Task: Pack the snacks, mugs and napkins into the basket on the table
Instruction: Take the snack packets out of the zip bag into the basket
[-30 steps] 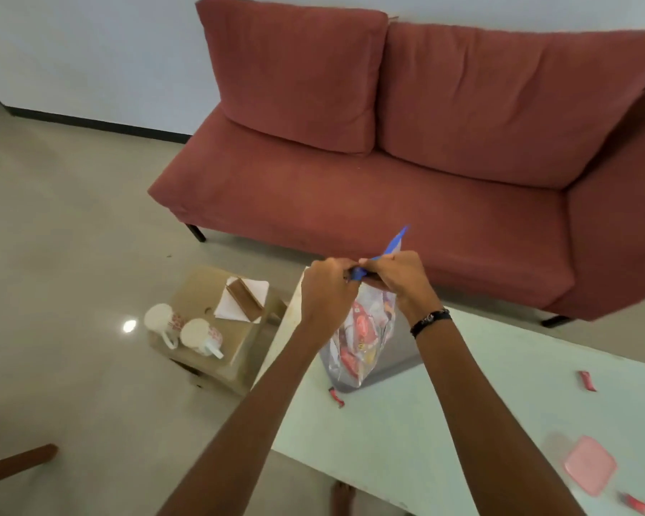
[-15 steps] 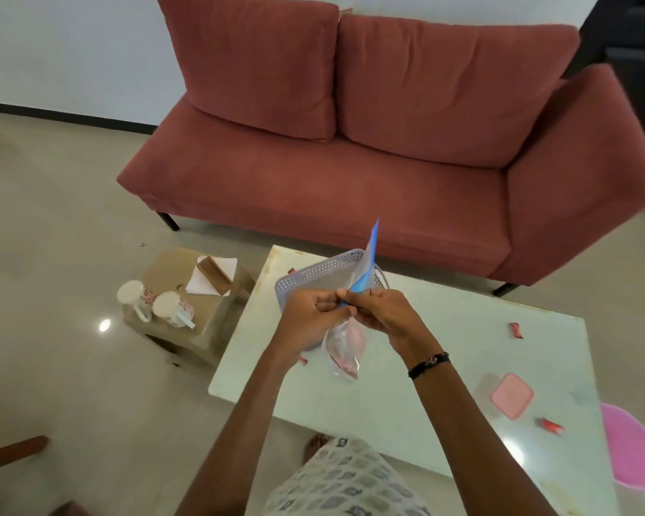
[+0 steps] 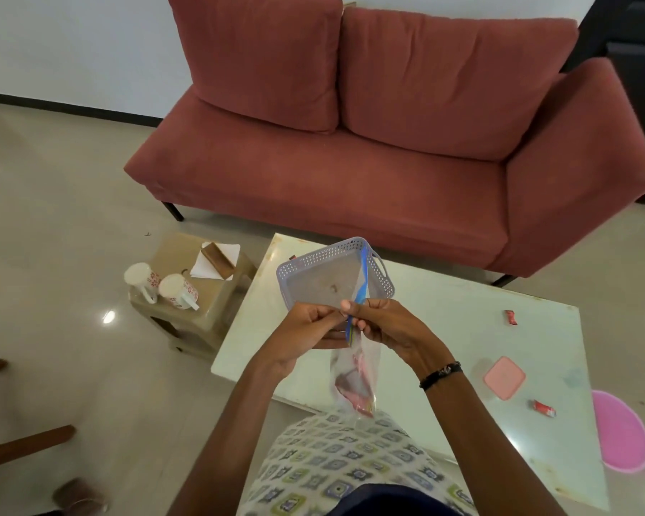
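Snacks are seen sealed in a clear zip bag (image 3: 354, 378) that hangs in the air over the near edge of the table (image 3: 444, 329), its blue strip (image 3: 362, 292) standing up above the fingers. Behind it, a red sofa (image 3: 350, 162) is set against the wall. The grey perforated basket (image 3: 313, 262) is placed at the table's far left corner. Two mugs (image 3: 161, 286) and white napkins (image 3: 216, 260) are kept on a low stool (image 3: 187, 314) left of the table. A pink lid (image 3: 504, 378) and two red wrapped snacks (image 3: 543, 407) are scattered on the right. The bag's top is pinched by the left hand (image 3: 310, 333) and by the right hand (image 3: 391, 329), fingertips meeting.
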Demonstrator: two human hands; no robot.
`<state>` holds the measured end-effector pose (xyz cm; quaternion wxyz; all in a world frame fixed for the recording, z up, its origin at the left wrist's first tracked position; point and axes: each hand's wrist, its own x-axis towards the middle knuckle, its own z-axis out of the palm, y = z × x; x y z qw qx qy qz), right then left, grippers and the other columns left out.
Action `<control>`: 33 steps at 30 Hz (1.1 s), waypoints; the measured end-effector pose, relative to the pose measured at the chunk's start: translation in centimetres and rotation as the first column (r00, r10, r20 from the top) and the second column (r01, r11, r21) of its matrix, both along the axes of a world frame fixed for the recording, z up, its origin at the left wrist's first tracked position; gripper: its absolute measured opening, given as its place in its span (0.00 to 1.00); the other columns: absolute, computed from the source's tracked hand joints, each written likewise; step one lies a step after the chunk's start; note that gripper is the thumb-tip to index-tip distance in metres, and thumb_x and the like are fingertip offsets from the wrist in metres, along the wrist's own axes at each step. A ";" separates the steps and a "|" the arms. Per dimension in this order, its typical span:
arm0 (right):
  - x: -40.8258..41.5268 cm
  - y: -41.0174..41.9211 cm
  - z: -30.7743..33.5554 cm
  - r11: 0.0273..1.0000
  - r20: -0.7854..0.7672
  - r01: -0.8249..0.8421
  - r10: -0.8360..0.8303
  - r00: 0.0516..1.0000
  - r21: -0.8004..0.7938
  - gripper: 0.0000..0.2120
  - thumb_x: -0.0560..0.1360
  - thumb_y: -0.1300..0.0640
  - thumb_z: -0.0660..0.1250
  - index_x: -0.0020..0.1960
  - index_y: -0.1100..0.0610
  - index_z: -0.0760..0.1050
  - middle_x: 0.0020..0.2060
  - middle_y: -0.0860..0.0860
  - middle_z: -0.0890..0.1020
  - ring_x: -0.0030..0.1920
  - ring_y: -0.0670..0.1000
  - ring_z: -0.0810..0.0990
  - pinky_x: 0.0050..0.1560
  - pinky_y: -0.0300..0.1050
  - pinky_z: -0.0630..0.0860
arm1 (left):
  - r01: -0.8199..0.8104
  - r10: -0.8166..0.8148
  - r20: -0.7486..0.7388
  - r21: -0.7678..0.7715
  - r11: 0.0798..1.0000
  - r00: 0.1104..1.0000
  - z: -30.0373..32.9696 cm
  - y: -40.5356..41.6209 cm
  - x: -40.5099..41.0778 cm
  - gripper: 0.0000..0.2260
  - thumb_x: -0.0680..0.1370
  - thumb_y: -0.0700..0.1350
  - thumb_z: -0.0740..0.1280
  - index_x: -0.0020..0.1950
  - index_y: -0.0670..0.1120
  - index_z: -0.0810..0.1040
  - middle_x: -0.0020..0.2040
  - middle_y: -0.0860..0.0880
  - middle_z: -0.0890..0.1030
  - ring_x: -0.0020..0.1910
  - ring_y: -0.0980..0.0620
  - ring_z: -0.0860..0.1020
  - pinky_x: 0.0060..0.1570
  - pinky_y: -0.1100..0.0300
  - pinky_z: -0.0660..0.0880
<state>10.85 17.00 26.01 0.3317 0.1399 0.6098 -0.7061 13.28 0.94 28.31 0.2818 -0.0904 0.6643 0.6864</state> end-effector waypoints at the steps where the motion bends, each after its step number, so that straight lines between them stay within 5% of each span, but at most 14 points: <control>1: 0.1 0.1 0.1 1.000 -0.017 0.003 -0.003 1.000 0.010 0.13 0.65 0.49 0.75 0.27 0.53 0.76 0.23 0.46 0.77 0.25 0.41 0.72 0.32 0.28 0.72 | 0.005 -0.005 0.009 0.021 1.000 1.000 0.1 0.1 0.2 0.08 0.77 0.46 0.65 0.50 0.46 0.83 0.42 0.49 0.86 0.43 0.52 0.85 0.43 0.64 0.80; 5: 0.7 0.7 0.3 0.999 -0.064 0.001 0.002 0.998 0.040 0.14 0.63 0.46 0.74 0.29 0.54 0.75 0.24 0.46 0.77 0.27 0.42 0.72 0.34 0.30 0.72 | 0.039 -0.040 0.011 0.085 0.996 0.999 0.1 0.1 0.6 0.09 0.75 0.44 0.67 0.53 0.44 0.82 0.46 0.47 0.86 0.47 0.50 0.84 0.48 0.61 0.81; 9: 1.7 0.4 -0.2 0.998 -0.102 -0.001 0.007 0.995 0.059 0.19 0.58 0.41 0.74 0.32 0.55 0.73 0.26 0.48 0.75 0.30 0.44 0.70 0.38 0.33 0.71 | 0.055 -0.056 -0.034 -0.052 0.997 0.998 -0.2 0.4 0.5 0.08 0.73 0.42 0.70 0.51 0.45 0.83 0.44 0.48 0.86 0.46 0.51 0.84 0.45 0.64 0.80; 16: 2.7 0.5 -0.5 1.000 -0.150 -0.011 0.011 0.989 -0.001 0.16 0.72 0.46 0.67 0.40 0.59 0.73 0.29 0.49 0.76 0.31 0.43 0.72 0.40 0.33 0.74 | 0.095 -0.095 0.001 -0.071 0.993 0.995 -0.8 0.6 0.5 0.08 0.78 0.42 0.65 0.50 0.43 0.83 0.45 0.44 0.86 0.46 0.49 0.85 0.48 0.59 0.81; 21: 3.1 0.3 -0.4 0.998 -0.183 -0.010 0.020 0.983 0.057 0.20 0.69 0.41 0.68 0.39 0.59 0.73 0.31 0.52 0.76 0.39 0.51 0.74 0.49 0.41 0.74 | 0.172 -0.181 -0.028 -0.197 0.965 0.983 -0.8 1.3 0.3 0.09 0.75 0.35 0.63 0.45 0.43 0.83 0.42 0.45 0.85 0.44 0.51 0.84 0.44 0.63 0.81; 26: 3.6 0.0 -0.4 0.996 -0.170 0.032 -0.017 0.985 0.085 0.15 0.76 0.51 0.67 0.33 0.56 0.69 0.27 0.49 0.75 0.29 0.43 0.70 0.36 0.31 0.71 | 0.137 -0.162 -0.064 -0.283 0.949 0.985 -1.5 1.3 0.6 0.05 0.74 0.37 0.67 0.44 0.41 0.83 0.39 0.44 0.85 0.40 0.52 0.84 0.43 0.61 0.81; 29: 4.1 -0.4 -0.9 0.975 -0.148 0.084 -0.054 0.987 0.206 0.10 0.75 0.59 0.65 0.37 0.60 0.71 0.27 0.49 0.74 0.28 0.44 0.69 0.33 0.32 0.69 | 0.074 -0.195 -0.203 -0.487 0.870 0.960 -2.0 1.7 1.2 0.11 0.74 0.38 0.67 0.31 0.46 0.78 0.24 0.55 0.78 0.24 0.63 0.75 0.30 0.71 0.73; 33: 4.7 -0.5 -1.4 0.882 -0.112 0.013 0.045 0.993 0.471 0.08 0.71 0.54 0.66 0.39 0.57 0.70 0.35 0.53 0.79 0.35 0.51 0.77 0.37 0.41 0.75 | 0.041 -0.259 -0.267 -0.618 0.785 0.928 -2.5 2.8 2.2 0.08 0.72 0.37 0.65 0.33 0.36 0.78 0.27 0.43 0.77 0.24 0.55 0.69 0.30 0.60 0.68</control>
